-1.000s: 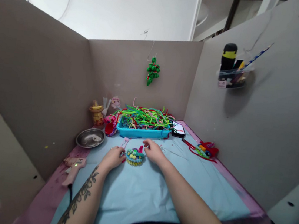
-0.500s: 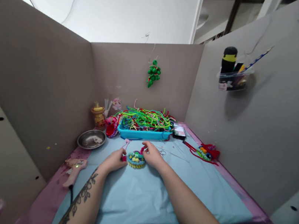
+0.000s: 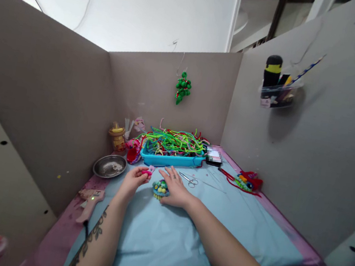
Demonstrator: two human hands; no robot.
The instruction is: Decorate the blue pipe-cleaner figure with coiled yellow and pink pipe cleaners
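Note:
My left hand (image 3: 135,180) is closed in a pinch on a small bright pink piece of fuzzy craft stem (image 3: 147,172), a paler pink part beside it. To its right on the cloth sits a small round craft piece (image 3: 159,189) of blue, green and yellow chenille stems. My right hand (image 3: 175,189) lies over the right side of that piece, hiding part of it. Its fingers are stretched out and spread, with the thumb at the near edge. Scissors (image 3: 189,179) lie just beyond the right hand.
A blue tray (image 3: 173,161) heaped with chenille stems stands at the back. On the left are a metal bowl (image 3: 101,167) and a pink glue gun (image 3: 90,204). A red and green craft piece (image 3: 246,182) lies at the right. Grey partitions (image 3: 167,113) surround the table.
My left hand has moved up and away from the round piece, with the pink piece in its fingers. My right hand has let go of a magenta strand and spread over the round piece.

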